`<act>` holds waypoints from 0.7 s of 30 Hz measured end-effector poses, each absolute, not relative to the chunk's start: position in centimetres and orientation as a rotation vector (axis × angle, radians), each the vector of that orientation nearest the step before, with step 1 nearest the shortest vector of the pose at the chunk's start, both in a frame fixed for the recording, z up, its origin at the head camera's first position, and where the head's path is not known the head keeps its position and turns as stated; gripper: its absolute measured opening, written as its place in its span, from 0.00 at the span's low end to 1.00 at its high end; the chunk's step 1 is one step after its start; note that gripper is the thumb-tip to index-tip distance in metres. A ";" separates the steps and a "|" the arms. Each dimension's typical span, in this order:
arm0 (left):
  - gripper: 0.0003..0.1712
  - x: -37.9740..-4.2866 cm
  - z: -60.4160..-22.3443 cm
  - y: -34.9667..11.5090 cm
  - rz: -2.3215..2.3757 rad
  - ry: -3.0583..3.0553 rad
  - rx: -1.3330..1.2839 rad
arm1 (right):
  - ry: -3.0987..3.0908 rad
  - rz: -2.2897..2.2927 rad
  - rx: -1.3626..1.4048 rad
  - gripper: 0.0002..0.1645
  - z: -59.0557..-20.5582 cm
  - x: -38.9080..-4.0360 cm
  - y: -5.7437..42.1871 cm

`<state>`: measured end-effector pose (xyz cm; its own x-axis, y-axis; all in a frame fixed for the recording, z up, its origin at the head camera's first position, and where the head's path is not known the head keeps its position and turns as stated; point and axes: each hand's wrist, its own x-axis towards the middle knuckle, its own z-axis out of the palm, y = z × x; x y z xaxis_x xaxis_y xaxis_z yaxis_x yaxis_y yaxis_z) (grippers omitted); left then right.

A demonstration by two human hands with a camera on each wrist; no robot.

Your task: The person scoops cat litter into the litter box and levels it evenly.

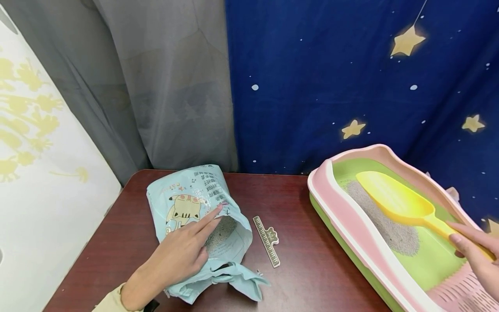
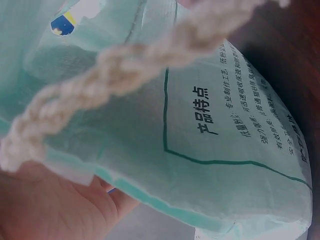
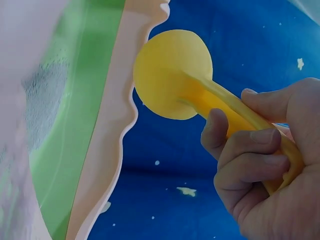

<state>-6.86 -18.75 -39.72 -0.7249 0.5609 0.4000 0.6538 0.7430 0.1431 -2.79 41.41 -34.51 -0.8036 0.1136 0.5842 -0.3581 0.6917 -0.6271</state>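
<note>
A light blue bag of cat litter [image 1: 202,182] lies on the table with its mouth facing the front right and grey litter [image 1: 223,230] visible inside. My left hand [image 1: 181,247] holds the bag at the rim of its mouth, index finger stretched along the upper side. In the left wrist view the bag's printed side [image 2: 225,125] hides most of those fingers. My right hand [image 1: 477,251] grips the handle of a yellow litter scoop [image 1: 401,197], held above the litter tray. Curled fingers [image 3: 250,167] wrap the handle in the right wrist view. Nothing shows in the scoop's bowl.
The pink and green litter tray [image 1: 339,208] stands at the table's right, with a patch of grey litter [image 1: 401,238] on its floor. A flat ruler-like clip [image 1: 267,240] lies between bag and tray. Curtains [image 1: 273,108] hang behind the table [image 1: 312,277].
</note>
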 end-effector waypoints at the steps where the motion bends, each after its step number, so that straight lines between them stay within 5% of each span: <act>1: 0.39 -6.9 -39.7 -18.7 -0.394 -2.615 -0.938 | -2.285 1.027 0.191 0.44 -34.5 -2.5 41.1; 16: 0.38 -6.8 -39.8 -18.8 -0.391 -2.607 -0.931 | -2.344 0.992 0.086 0.23 -35.3 1.0 36.1; 21: 0.38 -6.8 -39.8 -18.7 -0.395 -2.604 -0.934 | -2.423 0.821 0.136 0.23 -34.7 1.9 34.3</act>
<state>-6.78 -18.73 -39.79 -0.7234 0.5563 0.4090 0.6525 0.7444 0.1417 1.92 34.34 -34.74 -0.8312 0.0832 0.5497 -0.2682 0.8061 -0.5275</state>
